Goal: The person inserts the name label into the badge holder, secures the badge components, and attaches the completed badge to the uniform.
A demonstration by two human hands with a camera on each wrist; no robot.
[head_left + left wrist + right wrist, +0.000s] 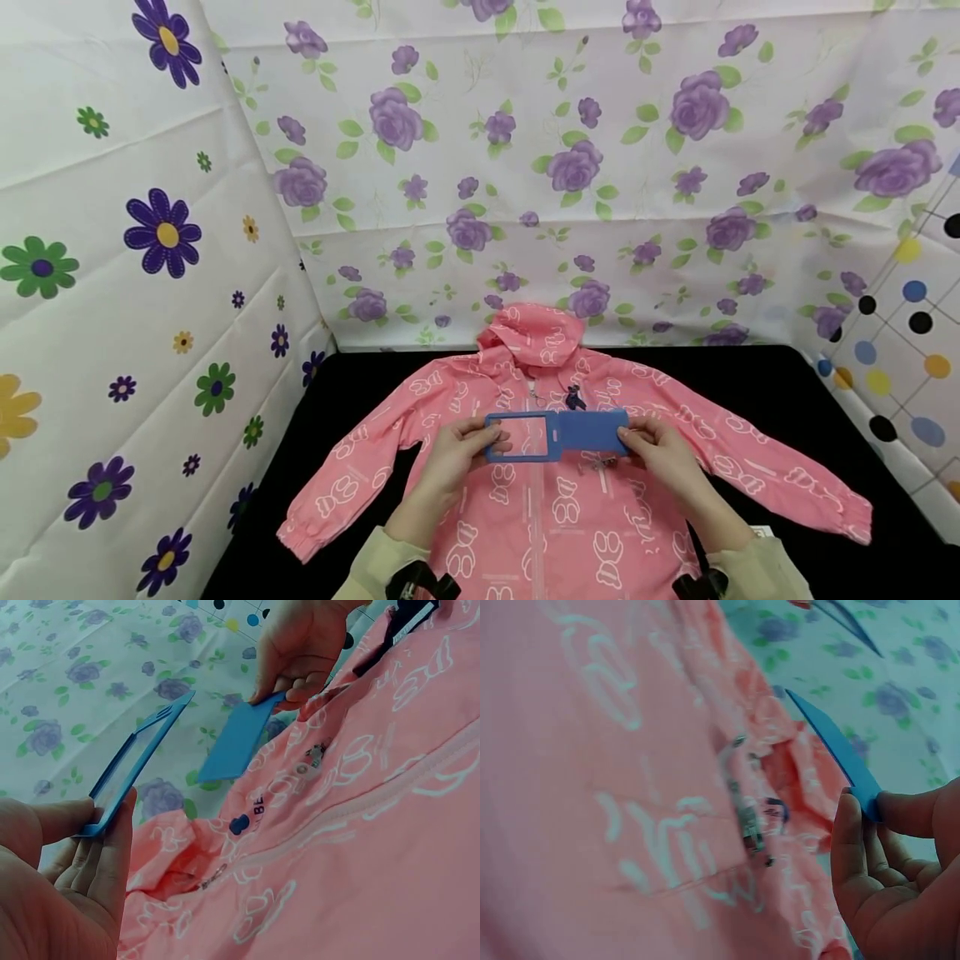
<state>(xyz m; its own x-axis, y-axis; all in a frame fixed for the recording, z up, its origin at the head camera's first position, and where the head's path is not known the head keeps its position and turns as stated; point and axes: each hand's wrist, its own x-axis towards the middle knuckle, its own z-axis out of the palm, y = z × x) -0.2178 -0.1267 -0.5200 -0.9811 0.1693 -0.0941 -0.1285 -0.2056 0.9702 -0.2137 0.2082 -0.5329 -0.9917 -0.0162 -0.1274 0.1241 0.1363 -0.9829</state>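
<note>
My left hand [456, 457] pinches the near end of a blue badge holder frame [553, 435] with an open or clear window in it. My right hand [662, 454] pinches a flat blue plate [591, 431], thumb on one face and fingers behind. In the head view the two pieces overlap; the left wrist view shows a gap between the frame [161, 720] and the plate [234, 746]. Both are held above a pink hooded jacket [498, 521] with white bear outlines, laid out front up. Only part of the frame [847, 622] appears in the right wrist view.
A small metal clip [602, 463] lies on the jacket's chest below the plate, near a dark bear-shaped patch [574, 398]. The jacket covers much of a black table [750, 375]. Flower-patterned sheets [465, 167] stand behind and at the left, a dotted one at the right.
</note>
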